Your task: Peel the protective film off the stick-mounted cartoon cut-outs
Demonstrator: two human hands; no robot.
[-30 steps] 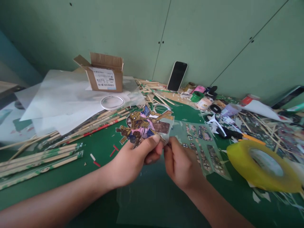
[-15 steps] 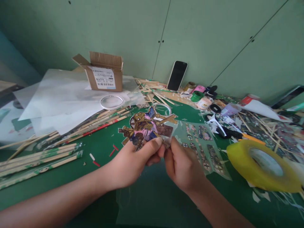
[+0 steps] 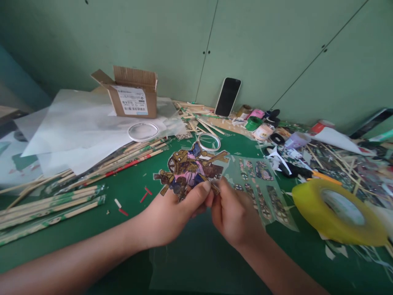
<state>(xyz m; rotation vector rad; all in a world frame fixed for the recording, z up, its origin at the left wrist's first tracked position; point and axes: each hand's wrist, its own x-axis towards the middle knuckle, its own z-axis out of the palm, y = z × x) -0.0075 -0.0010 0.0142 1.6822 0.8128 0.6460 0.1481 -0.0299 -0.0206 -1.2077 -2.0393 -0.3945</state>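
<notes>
A colourful cut-out figure (image 3: 188, 166) in brown, pink and blue is held up above the green table. My left hand (image 3: 176, 215) grips its lower part, thumb on top. My right hand (image 3: 236, 213) pinches the figure's lower right end, close beside the left fingertips. Behind the right hand, a clear sheet (image 3: 287, 213) with printed patterned pieces lies on the table. The fingers cover the spot where the two hands meet.
Wrapped sticks (image 3: 61, 209) lie left, below white sheets (image 3: 70, 131) and an open cardboard box (image 3: 133, 98). A phone (image 3: 228, 97) leans on the wall. Jars (image 3: 263, 132), scraps and a yellow tape roll (image 3: 310, 213) are at right.
The cut-out figure has tilted slightly in my hands. Both hands stay in nearly the same place, and the whole view has shifted a little.
</notes>
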